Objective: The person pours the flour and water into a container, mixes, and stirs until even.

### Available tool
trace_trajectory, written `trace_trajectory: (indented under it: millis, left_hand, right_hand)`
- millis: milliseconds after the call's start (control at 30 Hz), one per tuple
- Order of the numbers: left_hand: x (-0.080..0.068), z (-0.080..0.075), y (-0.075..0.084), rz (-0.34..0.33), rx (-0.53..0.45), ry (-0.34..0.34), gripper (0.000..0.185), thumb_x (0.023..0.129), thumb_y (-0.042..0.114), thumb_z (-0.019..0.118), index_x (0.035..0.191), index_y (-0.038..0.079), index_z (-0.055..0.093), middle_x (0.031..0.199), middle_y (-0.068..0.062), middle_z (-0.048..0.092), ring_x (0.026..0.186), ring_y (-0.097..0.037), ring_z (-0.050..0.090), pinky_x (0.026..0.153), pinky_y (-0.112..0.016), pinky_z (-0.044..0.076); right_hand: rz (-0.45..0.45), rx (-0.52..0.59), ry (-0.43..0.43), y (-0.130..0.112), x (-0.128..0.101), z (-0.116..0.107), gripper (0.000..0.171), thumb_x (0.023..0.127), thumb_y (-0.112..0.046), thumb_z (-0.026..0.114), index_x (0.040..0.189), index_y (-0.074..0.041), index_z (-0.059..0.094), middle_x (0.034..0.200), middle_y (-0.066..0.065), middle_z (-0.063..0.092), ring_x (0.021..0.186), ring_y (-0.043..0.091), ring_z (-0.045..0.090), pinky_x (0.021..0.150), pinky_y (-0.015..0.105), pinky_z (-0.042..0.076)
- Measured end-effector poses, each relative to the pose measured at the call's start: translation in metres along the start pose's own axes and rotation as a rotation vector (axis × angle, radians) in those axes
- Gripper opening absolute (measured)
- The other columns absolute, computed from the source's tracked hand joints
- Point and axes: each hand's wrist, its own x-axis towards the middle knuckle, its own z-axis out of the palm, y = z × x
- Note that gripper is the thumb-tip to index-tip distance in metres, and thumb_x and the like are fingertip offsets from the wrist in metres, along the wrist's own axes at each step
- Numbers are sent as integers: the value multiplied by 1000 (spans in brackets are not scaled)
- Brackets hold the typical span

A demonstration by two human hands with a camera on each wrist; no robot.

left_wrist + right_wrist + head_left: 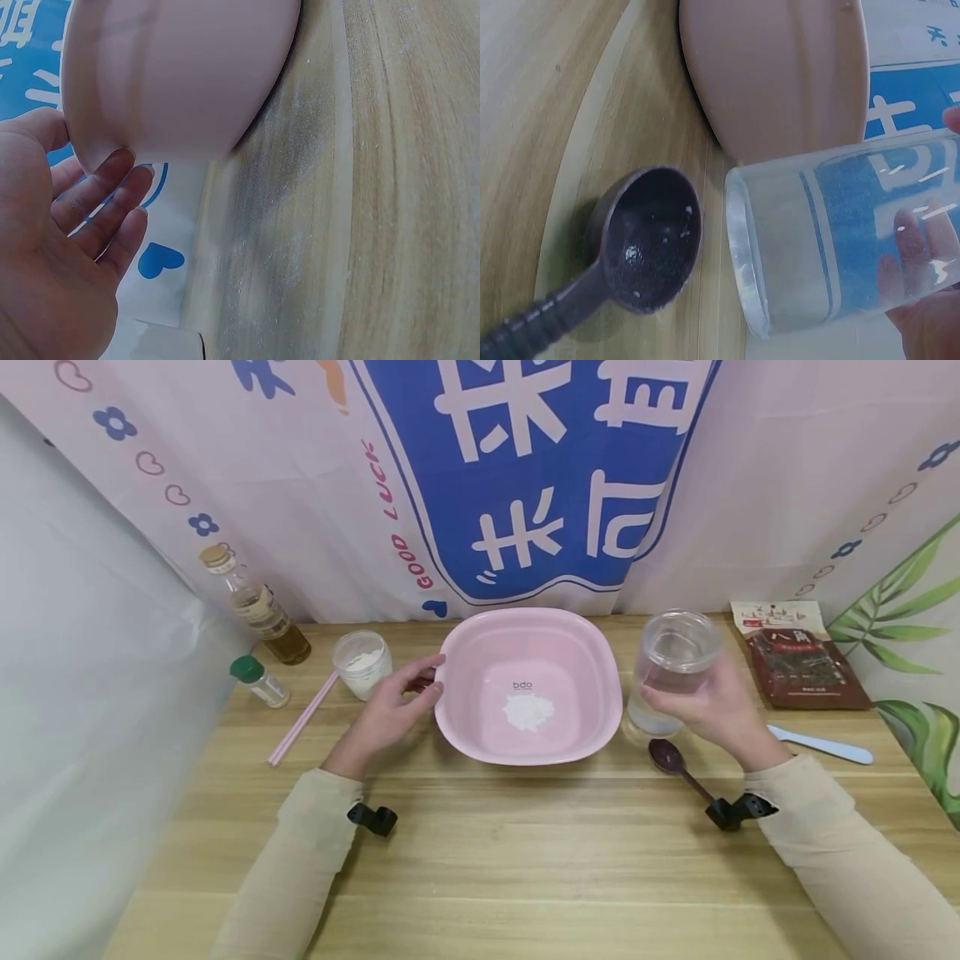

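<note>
A pink basin (472,677) stands in the middle of the wooden table, with a small heap of white powder (528,712) on its floor. My left hand (392,710) holds the basin's left rim; in the left wrist view its thumb meets the rim edge and fingertips reach the outer wall. To the right of the basin, my right hand (708,702) grips a clear cup (651,681) of see-through liquid, kept upright. Below that cup lies a dark brown measuring spoon (651,240), with white specks in its bowl.
On the left stand an open jar of white powder (362,668), pink chopsticks (303,718), a green-capped shaker (260,681) and a corked bottle of amber liquid (270,622). On the right lie a brown spice packet (806,664) and a pale blue spatula (825,745). A printed cloth (300,510) hangs behind.
</note>
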Motion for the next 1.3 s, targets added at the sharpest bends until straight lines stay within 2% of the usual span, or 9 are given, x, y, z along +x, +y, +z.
trace_trajectory:
  millis: [233,433,733,833,967,1067,1300]
  left_hand:
    - [-1,0,0,-17,-4,-5,50,108,18,63,156,6,56,130,-21,71,120,-36,66,107,-52,56]
    - [-2,0,-1,-11,-1,4,50,108,18,63,156,5,56,129,-22,71,120,-37,66,106,-52,56]
    - [-2,1,-3,8,-1,10,49,109,17,62,156,4,55,130,-22,71,120,-36,67,108,-52,55]
    - [-3,1,-2,5,-1,8,50,109,17,62,156,4,54,130,-22,71,120,-36,67,108,-53,55]
    - [-3,1,-1,5,-4,4,50,109,18,62,157,4,54,130,-23,71,120,-36,66,109,-53,55]
    - [-2,1,-2,10,-12,9,50,109,17,62,156,4,55,129,-23,71,119,-36,66,108,-53,55]
    - [-2,1,-3,4,-39,7,49,109,16,62,156,4,55,127,-24,71,117,-36,66,106,-52,55]
  right_hand:
    - [-6,-63,-22,-5,1,4,95,71,10,93,153,-12,50,129,-15,65,122,5,61,106,17,46]
    - [8,-92,-59,-11,4,5,94,72,7,94,153,-12,51,129,-12,65,120,5,62,105,18,47]
    - [-21,-199,-117,-17,8,4,94,70,0,98,152,-14,55,133,7,69,121,-1,59,108,20,43]
    - [-18,-239,-141,-19,8,4,96,71,-4,100,154,-15,53,136,9,69,123,5,59,110,30,45]
    - [-8,-262,-181,-21,9,3,98,71,-7,99,156,-12,50,139,16,68,127,26,61,112,58,47]
    - [-7,-257,-210,-23,11,3,97,72,-5,99,156,-10,49,139,17,67,129,35,62,112,68,45]
    - [-1,-279,-258,-26,16,4,93,73,-3,98,153,-8,51,140,16,67,131,37,62,114,67,45]
